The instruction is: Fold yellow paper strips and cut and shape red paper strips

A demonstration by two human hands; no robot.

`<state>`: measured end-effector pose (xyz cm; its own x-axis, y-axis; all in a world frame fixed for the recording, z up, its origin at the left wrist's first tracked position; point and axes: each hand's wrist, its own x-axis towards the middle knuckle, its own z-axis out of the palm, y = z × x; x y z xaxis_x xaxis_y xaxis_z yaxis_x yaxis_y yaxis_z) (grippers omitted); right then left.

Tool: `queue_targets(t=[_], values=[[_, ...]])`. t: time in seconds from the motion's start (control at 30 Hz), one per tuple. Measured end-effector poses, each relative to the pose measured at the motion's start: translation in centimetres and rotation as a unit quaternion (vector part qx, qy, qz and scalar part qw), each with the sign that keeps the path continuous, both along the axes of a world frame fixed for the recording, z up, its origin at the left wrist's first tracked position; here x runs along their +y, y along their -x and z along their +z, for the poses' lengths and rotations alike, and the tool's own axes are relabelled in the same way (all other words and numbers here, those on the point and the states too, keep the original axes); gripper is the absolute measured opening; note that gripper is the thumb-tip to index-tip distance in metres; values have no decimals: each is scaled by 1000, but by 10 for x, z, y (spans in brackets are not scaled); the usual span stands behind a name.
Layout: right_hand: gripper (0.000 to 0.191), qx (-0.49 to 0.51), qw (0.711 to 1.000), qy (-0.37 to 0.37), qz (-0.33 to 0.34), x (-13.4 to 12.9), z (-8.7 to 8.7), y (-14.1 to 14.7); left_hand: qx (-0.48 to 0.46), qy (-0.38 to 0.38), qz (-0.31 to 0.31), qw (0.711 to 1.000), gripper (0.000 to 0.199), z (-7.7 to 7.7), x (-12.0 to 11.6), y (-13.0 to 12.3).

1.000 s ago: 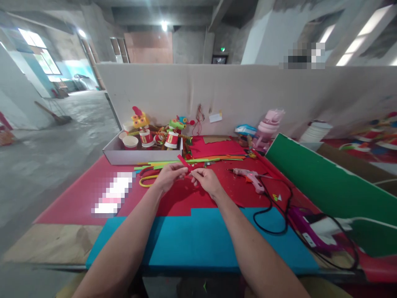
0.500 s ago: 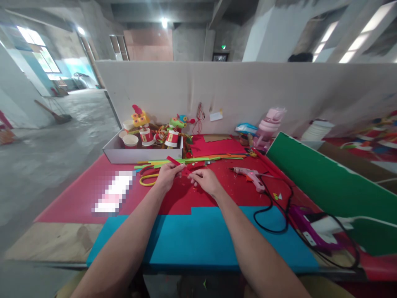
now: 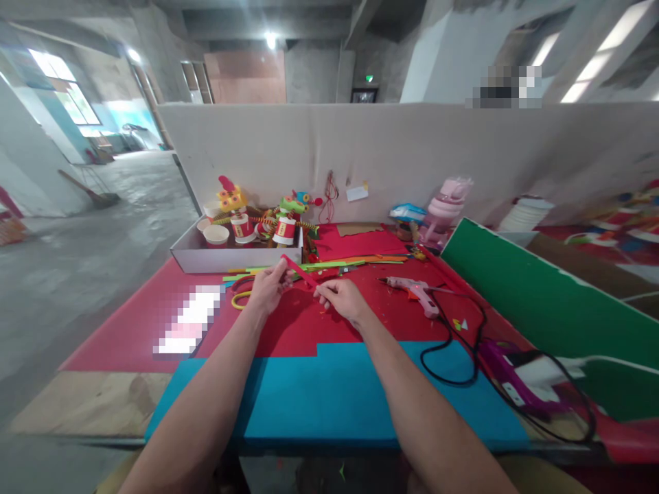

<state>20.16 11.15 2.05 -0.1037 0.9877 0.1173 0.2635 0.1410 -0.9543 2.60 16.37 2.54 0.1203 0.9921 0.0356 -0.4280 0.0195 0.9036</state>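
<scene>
A narrow red paper strip [image 3: 301,272] stretches at a slant between my two hands, above the red table cover. My left hand [image 3: 270,287] pinches its upper left end between thumb and finger. Its lower right end is in the fingertips of my right hand [image 3: 340,299], closed with the thumb on top. Beside my left hand lie scissors with yellow handles [image 3: 239,302], partly covered by the hand. Several green, yellow and orange paper strips [image 3: 355,263] lie just beyond both hands.
A white box [image 3: 237,259] holds paper cups and animal-headed cup figures. To the right lie a pink glue gun [image 3: 419,291], its black cord, a purple power strip [image 3: 519,384] and a green board [image 3: 546,295]. A blue sheet [image 3: 329,398] covers the table's front edge.
My left hand has shifted slightly left along the red strip to its end, leaving more strip bare between the hands. My right hand stays nearly in place.
</scene>
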Motion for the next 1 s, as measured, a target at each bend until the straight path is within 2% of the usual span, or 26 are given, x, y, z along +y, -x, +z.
queue_targets(t=[0.07,0.13,0.27,0.4,0.83,1.0], values=[[28,-4,1000,-7,-4,0,1,-1,49,0,-74,996,37,-5,-6,-10],[28,-15,1000,-4,-6,-1,3,1,96,-15,-108,989,35,-9,-12,-18],[28,-21,1000,6,1,-2,5,4,122,-37,-91,988,32,-12,-17,-24],[25,10,999,18,24,-3,6,3,121,-25,-85,989,32,-9,-14,-19],[31,38,995,51,73,-6,6,1,-3,3,-16,1000,33,-3,7,9],[31,39,994,50,88,-6,5,1,-7,-3,6,1000,31,0,11,18]])
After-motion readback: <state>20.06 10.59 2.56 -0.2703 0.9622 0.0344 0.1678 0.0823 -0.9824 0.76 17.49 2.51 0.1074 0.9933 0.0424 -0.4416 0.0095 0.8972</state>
